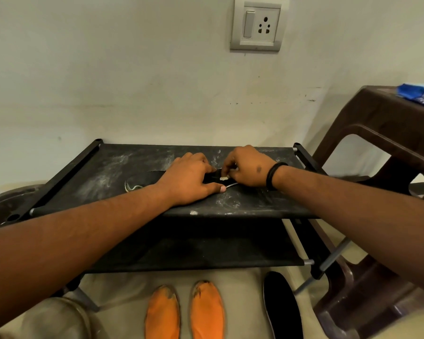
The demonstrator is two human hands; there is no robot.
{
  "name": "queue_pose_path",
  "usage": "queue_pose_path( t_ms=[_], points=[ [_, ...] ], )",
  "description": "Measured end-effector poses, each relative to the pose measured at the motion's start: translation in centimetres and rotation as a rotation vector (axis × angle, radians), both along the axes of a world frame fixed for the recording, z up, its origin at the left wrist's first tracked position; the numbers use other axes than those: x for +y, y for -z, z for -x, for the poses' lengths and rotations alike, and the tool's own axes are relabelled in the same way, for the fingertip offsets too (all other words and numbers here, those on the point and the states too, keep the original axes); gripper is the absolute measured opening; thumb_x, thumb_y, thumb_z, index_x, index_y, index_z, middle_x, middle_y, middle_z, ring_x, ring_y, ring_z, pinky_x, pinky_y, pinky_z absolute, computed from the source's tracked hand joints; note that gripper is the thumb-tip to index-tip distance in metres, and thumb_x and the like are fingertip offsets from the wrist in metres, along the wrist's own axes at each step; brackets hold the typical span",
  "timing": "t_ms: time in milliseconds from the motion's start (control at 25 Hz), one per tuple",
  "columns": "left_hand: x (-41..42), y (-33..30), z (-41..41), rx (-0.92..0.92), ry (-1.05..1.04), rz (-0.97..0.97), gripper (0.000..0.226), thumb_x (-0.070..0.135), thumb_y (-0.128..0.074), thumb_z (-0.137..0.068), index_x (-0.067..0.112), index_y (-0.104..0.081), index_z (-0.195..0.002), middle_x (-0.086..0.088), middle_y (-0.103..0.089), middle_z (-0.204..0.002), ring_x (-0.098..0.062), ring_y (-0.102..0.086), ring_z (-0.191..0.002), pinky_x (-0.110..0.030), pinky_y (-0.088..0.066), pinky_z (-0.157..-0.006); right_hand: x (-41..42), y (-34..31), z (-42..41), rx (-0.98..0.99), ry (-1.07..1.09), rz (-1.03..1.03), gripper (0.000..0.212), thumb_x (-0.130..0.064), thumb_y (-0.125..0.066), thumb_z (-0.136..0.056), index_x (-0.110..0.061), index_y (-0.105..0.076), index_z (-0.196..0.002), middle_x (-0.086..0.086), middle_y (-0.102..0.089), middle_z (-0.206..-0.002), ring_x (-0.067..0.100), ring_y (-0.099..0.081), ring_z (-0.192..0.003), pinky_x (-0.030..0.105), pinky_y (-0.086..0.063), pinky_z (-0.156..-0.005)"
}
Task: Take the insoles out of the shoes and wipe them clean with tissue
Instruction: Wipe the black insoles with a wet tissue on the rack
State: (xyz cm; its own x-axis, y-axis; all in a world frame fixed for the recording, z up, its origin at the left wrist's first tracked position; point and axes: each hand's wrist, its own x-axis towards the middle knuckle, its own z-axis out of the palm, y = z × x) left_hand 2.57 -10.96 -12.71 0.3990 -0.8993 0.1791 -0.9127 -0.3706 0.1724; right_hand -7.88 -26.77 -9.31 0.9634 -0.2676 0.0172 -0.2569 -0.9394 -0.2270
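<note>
A black shoe point(142, 181) with a pale curved mark lies on the top shelf of a dusty black fabric rack point(88, 177). My left hand point(190, 178) presses flat on it, fingers fairly straight. My right hand point(249, 167) has curled fingers pinching something small and pale at the shoe's opening; what it is cannot be made out. On the floor below lie two orange insoles point(162, 314) point(207, 310) side by side and a black insole point(282, 307) to their right.
A brown plastic chair point(377, 152) stands right of the rack with a blue tissue pack point(419, 94) on its seat. A wall switch and socket point(257, 23) is above. A round dark object point(8, 204) sits left of the rack.
</note>
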Motion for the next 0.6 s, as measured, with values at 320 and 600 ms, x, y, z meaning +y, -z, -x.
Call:
queue_pose_path(
  t_ms=[320,600],
  points=[
    [0.0,0.0,-0.1,0.009,0.010,-0.001,0.055,0.070,-0.058,-0.085,0.031,-0.069,-0.122,0.001,-0.059,-0.118,-0.020,-0.051,-0.110,-0.042,-0.045,-0.095,0.7,-0.2,0.2,0.024,-0.074,-0.055,0.024,-0.005,-0.059,-0.088,-0.019,-0.077,-0.094,0.001,-0.073,-0.100,0.016,-0.066,-0.088,0.031,-0.056,-0.082],
    [0.2,-0.4,0.3,-0.003,-0.022,-0.035,0.070,0.082,-0.046,-0.074,0.030,-0.072,-0.113,0.006,-0.066,-0.110,-0.016,-0.057,-0.104,-0.042,-0.050,-0.090,1.1,-0.2,1.2,0.061,-0.128,-0.039,0.023,-0.009,-0.058,-0.090,-0.021,-0.077,-0.097,-0.001,-0.072,-0.102,0.016,-0.066,-0.090,0.031,-0.055,-0.081]
  ],
)
